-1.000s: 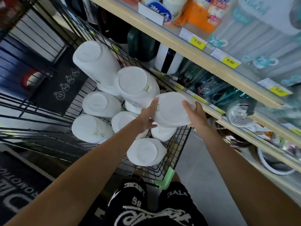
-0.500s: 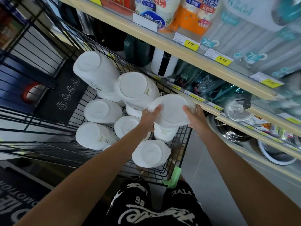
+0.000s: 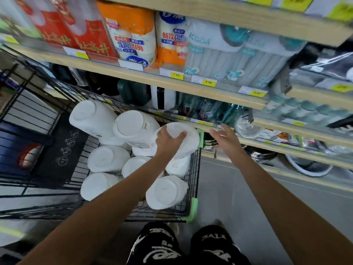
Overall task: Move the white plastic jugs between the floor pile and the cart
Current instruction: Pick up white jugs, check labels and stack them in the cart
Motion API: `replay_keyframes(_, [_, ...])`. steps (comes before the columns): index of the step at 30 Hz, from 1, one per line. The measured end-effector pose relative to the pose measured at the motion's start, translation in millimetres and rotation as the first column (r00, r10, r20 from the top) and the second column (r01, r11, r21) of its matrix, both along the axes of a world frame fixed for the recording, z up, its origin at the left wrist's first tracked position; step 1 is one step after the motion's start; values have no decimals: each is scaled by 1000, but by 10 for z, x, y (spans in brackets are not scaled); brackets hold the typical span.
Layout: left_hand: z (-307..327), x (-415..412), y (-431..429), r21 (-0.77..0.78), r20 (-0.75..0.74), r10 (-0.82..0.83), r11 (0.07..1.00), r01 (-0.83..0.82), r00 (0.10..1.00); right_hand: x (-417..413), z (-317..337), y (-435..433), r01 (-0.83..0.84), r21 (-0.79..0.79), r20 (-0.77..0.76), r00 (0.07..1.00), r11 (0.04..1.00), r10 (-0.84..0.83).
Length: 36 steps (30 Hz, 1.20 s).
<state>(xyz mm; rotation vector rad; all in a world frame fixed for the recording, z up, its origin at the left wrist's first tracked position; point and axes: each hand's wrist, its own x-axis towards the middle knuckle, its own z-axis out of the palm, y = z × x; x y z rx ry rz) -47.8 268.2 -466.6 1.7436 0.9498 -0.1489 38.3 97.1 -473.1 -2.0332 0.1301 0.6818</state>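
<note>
Right hand [image 3: 223,137] comes off, fingers spread beside the cart [image 3: 193,206], so only the left hand [image 3: 168,143] grips the top jug [image 3: 189,142], probably settling it in.

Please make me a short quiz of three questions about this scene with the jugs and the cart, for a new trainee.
1. True or false: the right hand grips the top jug.
2. The corner guards of the cart are: A red, B green, C blue.
3. Fill in: the ___ hand grips the top jug.
Key: 1 false; 2 B; 3 left hand.
</note>
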Motion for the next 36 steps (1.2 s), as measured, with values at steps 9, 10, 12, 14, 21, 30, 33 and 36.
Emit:
replay_keyframes(9, [873,642,-1529,-4,192,-351,934,358,917,123,862,-1739,188,190,159,963,964,-219])
replay_keyframes(10, [968,691,-1787,-16,222,-371,923,384,902,113,964,-1998,207,219,171,954,954,-247])
replay_keyframes(12, [1178,765,-2315,-28,284,-403,903,428,870,123,1135,-2546,225,255,190,942,940,-277])
replay_keyframes(14, [1348,825,-2853,-46,337,-419,887,459,844,138,1309,-3104,243,268,215,928,932,-303])
replay_keyframes(21, [1689,967,-4609,-39,410,-515,814,579,753,78,1753,-4874,345,330,278,854,879,-440])
replay_keyframes(30, [1664,1170,-6292,-97,400,-635,688,719,661,-93,1771,-6503,506,425,197,758,751,-622])
replay_keyframes(33, [1615,1296,-6759,-62,399,-703,619,783,589,-78,1713,-6922,544,429,194,724,721,-662])
replay_keyframes(36, [1589,1472,-7283,-69,396,-742,563,824,540,-18,1655,-7358,587,419,201,683,692,-702])
